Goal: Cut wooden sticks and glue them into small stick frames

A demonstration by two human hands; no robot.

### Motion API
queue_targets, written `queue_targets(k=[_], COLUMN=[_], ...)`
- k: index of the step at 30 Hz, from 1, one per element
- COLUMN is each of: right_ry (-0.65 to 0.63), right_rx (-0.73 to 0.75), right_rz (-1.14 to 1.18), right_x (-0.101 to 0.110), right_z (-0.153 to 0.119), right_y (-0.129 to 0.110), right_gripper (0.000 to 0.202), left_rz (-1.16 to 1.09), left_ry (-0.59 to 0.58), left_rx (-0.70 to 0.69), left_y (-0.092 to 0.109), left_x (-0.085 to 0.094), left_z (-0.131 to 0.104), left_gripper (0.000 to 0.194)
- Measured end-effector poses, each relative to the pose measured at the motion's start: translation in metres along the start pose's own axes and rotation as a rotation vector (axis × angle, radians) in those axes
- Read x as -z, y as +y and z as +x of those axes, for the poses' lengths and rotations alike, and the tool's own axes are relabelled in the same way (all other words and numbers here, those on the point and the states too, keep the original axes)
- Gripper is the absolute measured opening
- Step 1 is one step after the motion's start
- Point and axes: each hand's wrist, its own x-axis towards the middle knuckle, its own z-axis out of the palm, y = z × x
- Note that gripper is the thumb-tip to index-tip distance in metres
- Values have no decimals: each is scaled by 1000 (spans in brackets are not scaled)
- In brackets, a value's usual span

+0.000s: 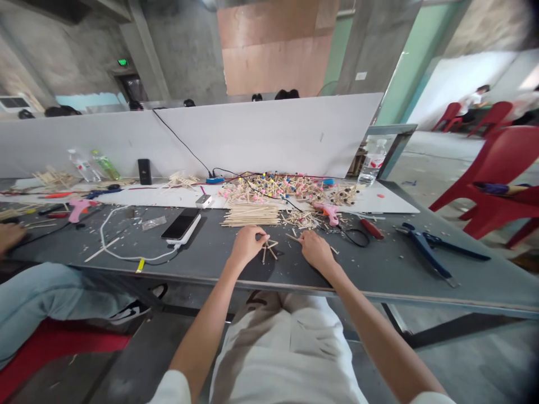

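My left hand (248,247) is closed, thumb and fingertips pinching the top of a small figure of joined wooden sticks (270,247), whose legs spread out over the grey table. Just to the right, my right hand (315,250) rests low on the tabletop with its fingers curled round the end of a short wooden stick (293,238). Behind both hands lies a neat stack of long wooden sticks (251,215). A heap of short stick bits (300,219) is beside that stack, with a pink hot glue gun (328,213) at its right.
Blue-handled cutters (427,249) and a red-handled tool (371,229) lie to the right. A pile of colour-tipped sticks (278,187) runs along the white divider (269,134). A phone (181,225) with a white cable lies left. Another person's hand (10,237) is at the far left.
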Motion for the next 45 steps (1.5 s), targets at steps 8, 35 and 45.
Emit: queue_targets(k=[8, 35, 45], right_ry=[84, 248, 60], right_rx=[19, -320, -414], right_rz=[192, -271, -380], right_x=[8, 80, 79], right_z=[-5, 29, 11], right_y=[4, 134, 202], right_gripper=[19, 41, 46], left_rz=[-17, -244, -333], left_ry=[-45, -80, -75], left_rx=[7, -192, -146], left_y=[-10, 31, 16], left_x=[6, -59, -70], left_z=[5, 38, 37], left_gripper=[20, 36, 35])
